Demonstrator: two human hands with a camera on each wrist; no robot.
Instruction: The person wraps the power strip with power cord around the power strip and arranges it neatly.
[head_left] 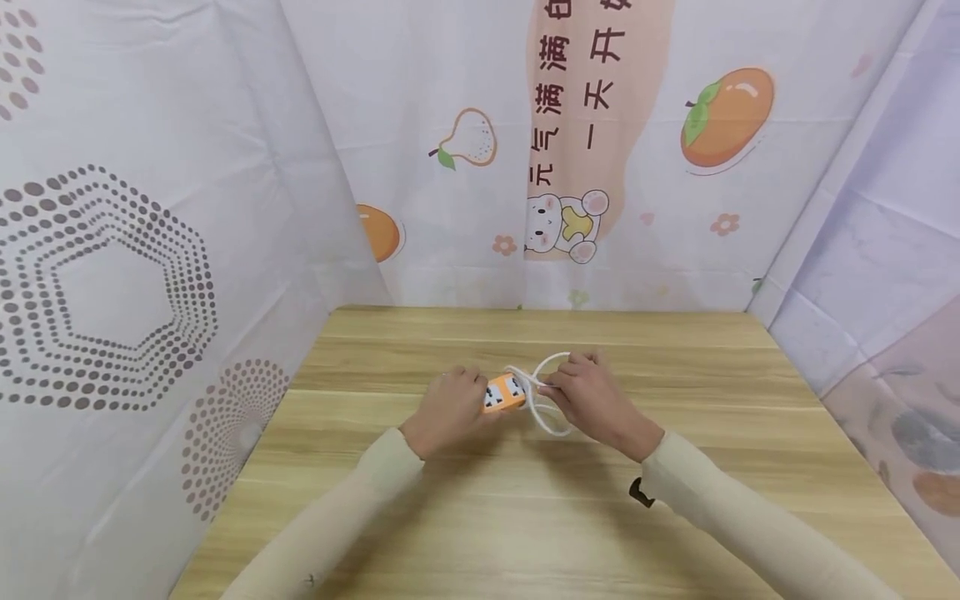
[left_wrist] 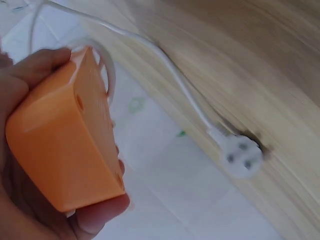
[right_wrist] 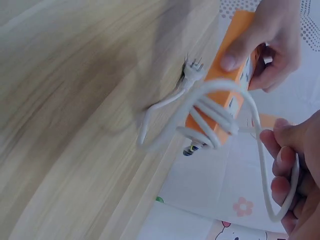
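An orange power strip (head_left: 504,396) with white socket faces is gripped by my left hand (head_left: 450,404), fingers and thumb round its body. In the left wrist view its plain orange end (left_wrist: 55,150) faces the camera. White cord (right_wrist: 220,120) winds round the other end of the strip in the right wrist view. My right hand (head_left: 596,402) holds a loop of this cord in curled fingers, just right of the strip. The cord's three-pin plug (left_wrist: 242,157) hangs loose, pins showing, close over the wooden table in the left wrist view.
The wood-grain table (head_left: 525,517) spreads under both hands. A printed white curtain (head_left: 420,275) stands behind its far edge, with more cloth along the left and right sides. A small black piece (head_left: 641,492) shows beside the right sleeve.
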